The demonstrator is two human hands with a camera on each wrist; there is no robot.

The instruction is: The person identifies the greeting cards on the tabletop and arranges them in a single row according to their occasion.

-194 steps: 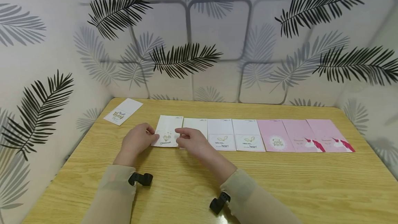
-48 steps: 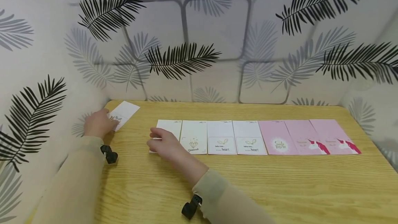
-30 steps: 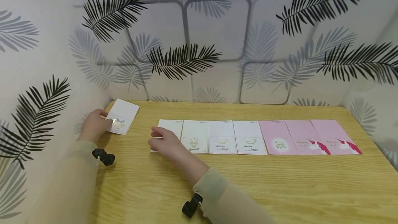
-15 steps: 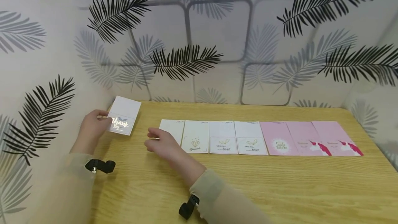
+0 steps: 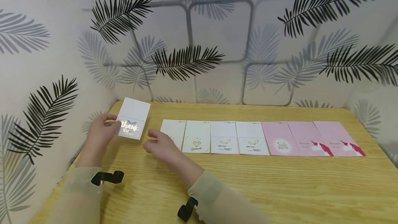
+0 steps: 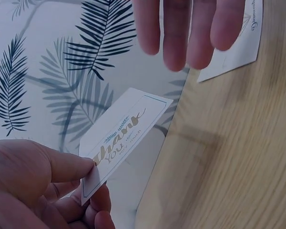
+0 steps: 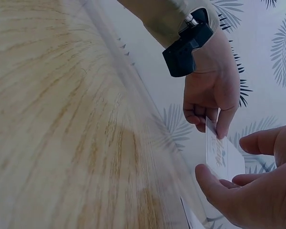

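Note:
A white "Thank You" card [image 5: 133, 118] is pinched at its left edge by my left hand [image 5: 101, 132]. In the left wrist view the thumb lies over the print of the card [image 6: 121, 138] and the fingers are behind it, off the table. My right hand [image 5: 163, 146] hovers at the left end of the card row, fingers apart and nothing between them. It partly covers a white card [image 5: 172, 127]. Next to that lies a diamond card [image 5: 196, 136]. In the right wrist view the fingers of my right hand [image 7: 262, 186] are spread near the held card.
Two white "take me to your heart" cards [image 5: 224, 137] continue the row on the wooden table [image 5: 233, 186]. Pink cards follow: "Smile More" [image 5: 280, 137] and two unicorn cards [image 5: 337, 137]. A leaf-patterned wall [image 5: 217, 89] stands behind the table.
My left hand went from the row to the far-left "Thank You" card, picked it up and brings it right. The diamond card beside the row's left end was let go. The right hand shifted left.

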